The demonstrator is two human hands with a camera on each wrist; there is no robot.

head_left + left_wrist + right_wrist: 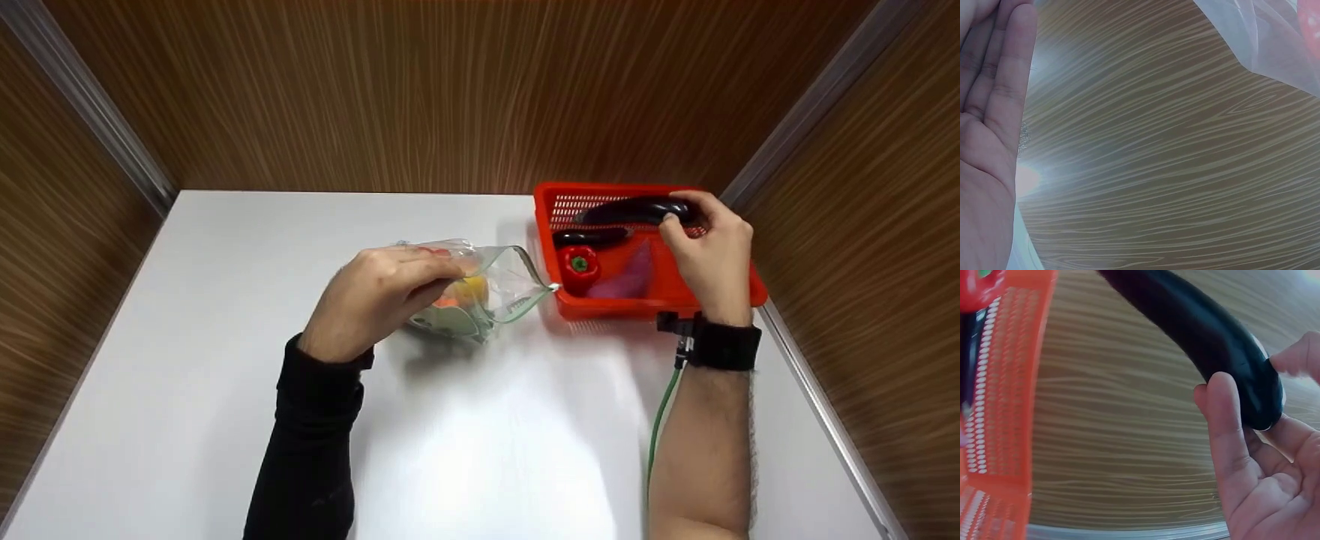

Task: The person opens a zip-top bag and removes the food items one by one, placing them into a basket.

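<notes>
your right hand point(712, 251) is gripping the eggplant point(634, 211) by its right end, long axis running left-right over the red basket point(739, 289) | left hand point(379, 296) pinches the clear bag point(502, 289) on the table point(225, 300), mouth facing the basket | bag's off to the eggplant's left

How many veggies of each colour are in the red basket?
Dark purple eggplants: 2, one gripped by the right hand, one lying in the basket
Red pepper: 1
Pinkish-purple vegetable: 1
Total: 4
</notes>
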